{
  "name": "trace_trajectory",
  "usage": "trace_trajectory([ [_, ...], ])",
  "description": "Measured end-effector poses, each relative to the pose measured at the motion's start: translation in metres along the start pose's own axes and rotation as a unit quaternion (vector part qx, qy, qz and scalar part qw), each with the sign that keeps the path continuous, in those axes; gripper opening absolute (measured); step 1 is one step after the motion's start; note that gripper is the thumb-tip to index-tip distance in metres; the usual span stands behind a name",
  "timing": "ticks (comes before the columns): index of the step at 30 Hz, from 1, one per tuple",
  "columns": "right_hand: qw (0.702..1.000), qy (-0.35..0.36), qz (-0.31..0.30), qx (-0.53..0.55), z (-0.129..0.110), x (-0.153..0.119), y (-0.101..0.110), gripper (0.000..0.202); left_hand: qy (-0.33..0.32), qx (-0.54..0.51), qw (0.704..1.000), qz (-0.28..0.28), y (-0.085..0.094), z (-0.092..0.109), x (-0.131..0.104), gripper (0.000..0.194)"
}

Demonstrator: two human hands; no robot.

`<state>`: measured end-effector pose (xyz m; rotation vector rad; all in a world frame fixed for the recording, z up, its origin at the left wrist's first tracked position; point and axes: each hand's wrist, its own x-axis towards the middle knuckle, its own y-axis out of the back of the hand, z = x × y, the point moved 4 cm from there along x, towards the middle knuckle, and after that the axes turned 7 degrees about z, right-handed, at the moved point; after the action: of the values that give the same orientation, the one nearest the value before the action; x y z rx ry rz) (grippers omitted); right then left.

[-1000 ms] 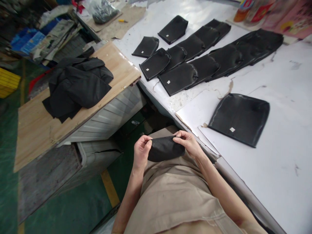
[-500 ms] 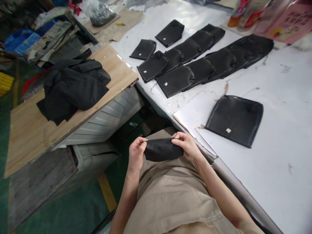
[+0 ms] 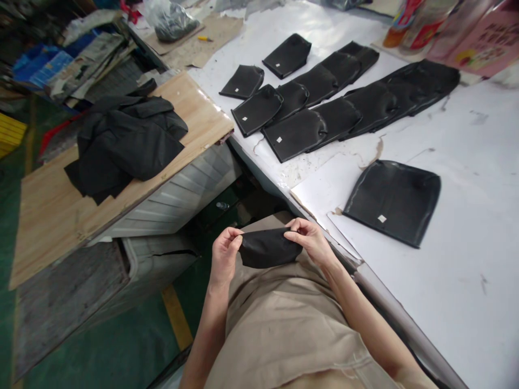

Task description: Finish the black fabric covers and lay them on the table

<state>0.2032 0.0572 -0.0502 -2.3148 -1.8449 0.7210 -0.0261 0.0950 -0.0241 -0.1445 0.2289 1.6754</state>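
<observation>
Black piece [image 3: 265, 251] hangs before the tan clothing [image 3: 292, 319], left of the white worktop [image 3: 478, 259], with left hand [image 3: 225, 251] and right hand [image 3: 310, 237] pinching its upper edge just as a second ago, so handling seems barely advanced.

Along the worktop's [image 3: 458, 292] far edge, towards the right, a pink box [image 3: 472, 46] stands beside a jar [image 3: 424, 32] and a bottle [image 3: 401, 24]. By its far left corner a plastic bag [image 3: 172, 21] lies on cardboard [image 3: 223, 32], a yellow tool [image 3: 205, 39] near it. Past the board's [image 3: 44, 216] far edge is a blue bin [image 3: 36, 65]; past its left corner, a yellow crate [image 3: 10, 134].
</observation>
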Motion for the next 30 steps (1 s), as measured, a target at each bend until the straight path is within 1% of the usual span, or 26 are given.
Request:
trace_trajectory([
  [6,1.0,0.005,0.025,0.004,0.003,0.0,0.0,0.032,0.012,-0.011,1.0,-0.01,-0.001,-0.002,0.0,0.014],
  [11,0.999,0.013,0.031,-0.014,0.002,0.0,-0.001,0.032,-0.002,0.02,1.0,-0.005,0.003,-0.002,0.002,0.013],
  [13,0.999,0.026,0.031,-0.027,-0.001,0.0,-0.001,0.032,-0.008,0.036,0.999,-0.021,0.004,0.0,0.002,0.014],
  [15,0.998,0.04,0.027,-0.044,-0.004,0.0,0.0,0.032,-0.019,0.063,0.997,-0.049,0.005,0.005,0.001,0.014],
  [17,0.997,0.047,0.018,-0.061,-0.008,0.0,-0.001,0.032,-0.05,0.123,0.988,-0.083,0.002,0.014,0.0,0.014],
  [19,0.996,0.046,0.002,-0.072,-0.009,0.001,-0.004,0.031,-0.116,0.215,0.963,-0.111,-0.005,0.026,-0.003,0.012],
  [21,0.995,0.046,-0.021,-0.085,-0.009,0.001,-0.009,0.03,-0.193,0.295,0.925,-0.142,-0.018,0.036,-0.007,0.011],
  [23,0.992,0.055,-0.046,-0.103,-0.009,0.001,-0.015,0.03,-0.242,0.324,0.897,-0.179,-0.034,0.041,-0.012,0.012],
  [25,0.988,0.067,-0.068,-0.124,-0.008,0.0,-0.02,0.03,-0.245,0.317,0.893,-0.204,-0.047,0.039,-0.015,0.015],
  [27,0.983,0.08,-0.079,-0.144,-0.008,-0.002,-0.022,0.031,-0.215,0.295,0.907,-0.209,-0.055,0.032,-0.015,0.016],
  [30,0.973,0.103,-0.092,-0.182,-0.011,-0.005,-0.02,0.031,-0.154,0.25,0.93,-0.22,-0.061,0.022,-0.014,0.024],
])
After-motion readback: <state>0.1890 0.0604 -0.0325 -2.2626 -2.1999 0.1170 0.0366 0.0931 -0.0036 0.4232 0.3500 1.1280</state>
